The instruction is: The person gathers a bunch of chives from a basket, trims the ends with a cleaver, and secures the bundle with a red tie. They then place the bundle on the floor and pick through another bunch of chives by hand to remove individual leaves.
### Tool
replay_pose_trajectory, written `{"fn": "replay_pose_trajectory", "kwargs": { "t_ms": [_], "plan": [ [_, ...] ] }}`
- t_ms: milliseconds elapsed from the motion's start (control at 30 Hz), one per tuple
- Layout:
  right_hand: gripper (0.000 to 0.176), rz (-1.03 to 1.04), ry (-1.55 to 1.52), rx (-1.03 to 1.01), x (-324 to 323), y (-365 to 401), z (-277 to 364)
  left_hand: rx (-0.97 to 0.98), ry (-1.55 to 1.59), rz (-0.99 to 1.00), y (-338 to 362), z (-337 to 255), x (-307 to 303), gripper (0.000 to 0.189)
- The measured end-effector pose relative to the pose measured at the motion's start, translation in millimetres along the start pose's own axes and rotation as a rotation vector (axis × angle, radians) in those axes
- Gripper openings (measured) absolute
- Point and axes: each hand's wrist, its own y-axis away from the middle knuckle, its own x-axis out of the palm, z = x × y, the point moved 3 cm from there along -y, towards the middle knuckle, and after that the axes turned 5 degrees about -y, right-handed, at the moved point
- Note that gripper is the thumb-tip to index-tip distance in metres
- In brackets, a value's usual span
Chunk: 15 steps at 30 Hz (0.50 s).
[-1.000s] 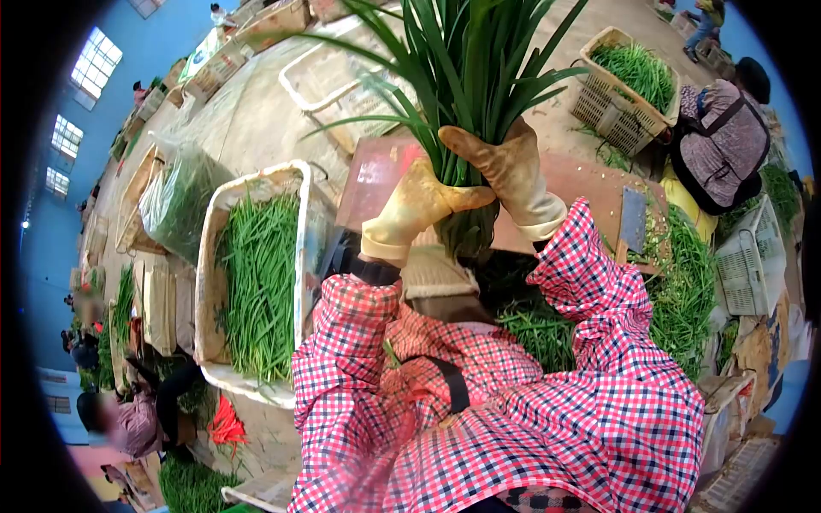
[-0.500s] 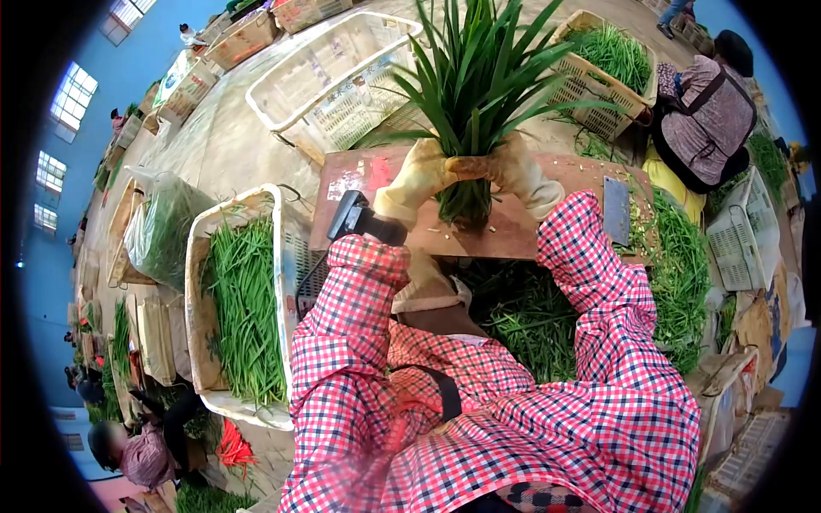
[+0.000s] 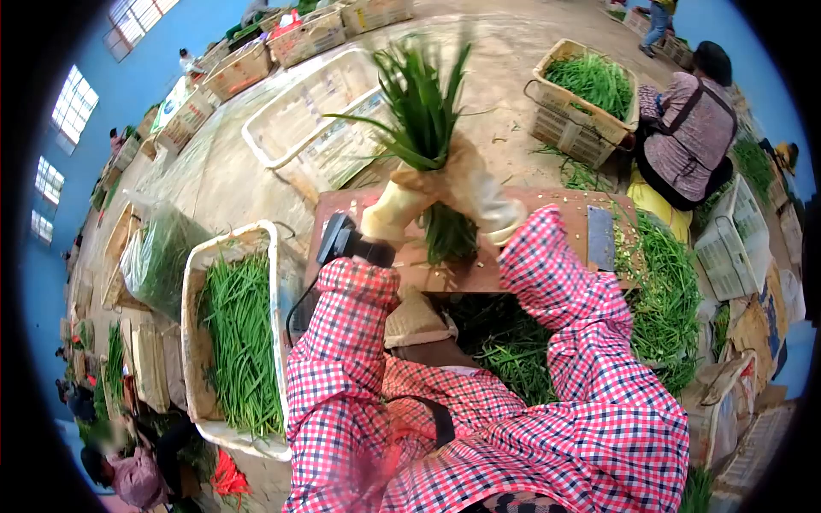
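Both hands wear pale, stained gloves and are closed around an upright bunch of long green leaves [image 3: 419, 115]. My left hand [image 3: 402, 198] wraps the bunch from the left side, and my right hand [image 3: 475, 190] from the right, touching the left. The leaf tips fan out above the gloves; the bunch's lower end shows below them, over a reddish-brown board [image 3: 385, 256]. A black device [image 3: 352, 241] is strapped at my left wrist. On the board's right side lies a flat metal plate [image 3: 601, 238].
A crate of green leaves [image 3: 276, 256] stands at the left, an empty white crate [image 3: 256, 141] beyond the board. At the right are another leaf-filled crate [image 3: 586, 132], a seated person [image 3: 688, 137] and heaped greens [image 3: 671, 299]. A plastic bag [image 3: 162, 256] sits far left.
The bunch and both hands have shifted left and turned, and the leaves look less spread and somewhat blurred. The camera view has also moved, with the board appearing lower and further left.
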Motion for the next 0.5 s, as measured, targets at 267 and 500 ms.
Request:
{"fn": "replay_pose_trajectory", "kwargs": {
  "t_ms": [267,500],
  "plan": [
    [0.026,-0.212,-0.183,-0.095,-22,-10,-2,-0.569,0.372,0.196,-25,-17,-5,0.058],
    [0.018,-0.237,0.041,-0.172,-38,-22,-48,-0.482,0.441,0.113,-16,-23,-8,0.090]
  ]
}}
